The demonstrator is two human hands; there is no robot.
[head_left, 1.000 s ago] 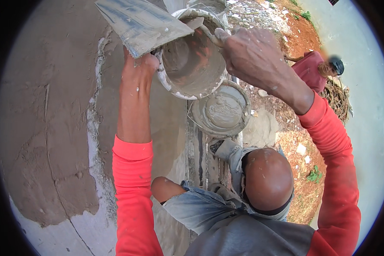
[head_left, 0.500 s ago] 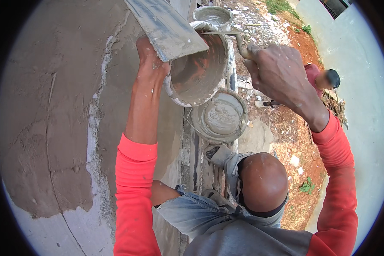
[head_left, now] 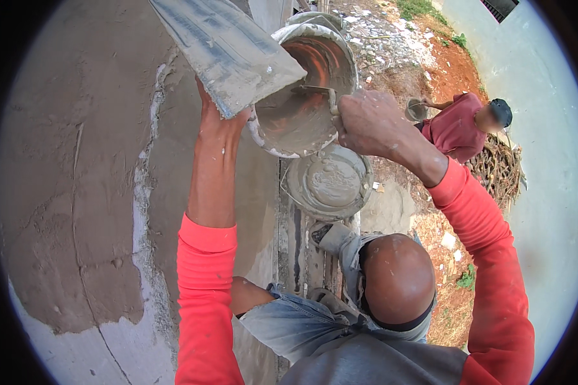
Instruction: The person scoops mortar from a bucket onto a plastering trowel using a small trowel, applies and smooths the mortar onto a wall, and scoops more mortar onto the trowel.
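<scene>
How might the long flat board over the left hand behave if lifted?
The board is probably stiff, as it looks flat, unsagging. Grey smears across it might make it slippery. It runs well past the left hand, out of frame, so it could tip if gripped off-centre.

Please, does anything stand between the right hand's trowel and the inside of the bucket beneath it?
Nothing visible: the trowel shows over the open bucket; the flat board overlaps only its left side.
</scene>
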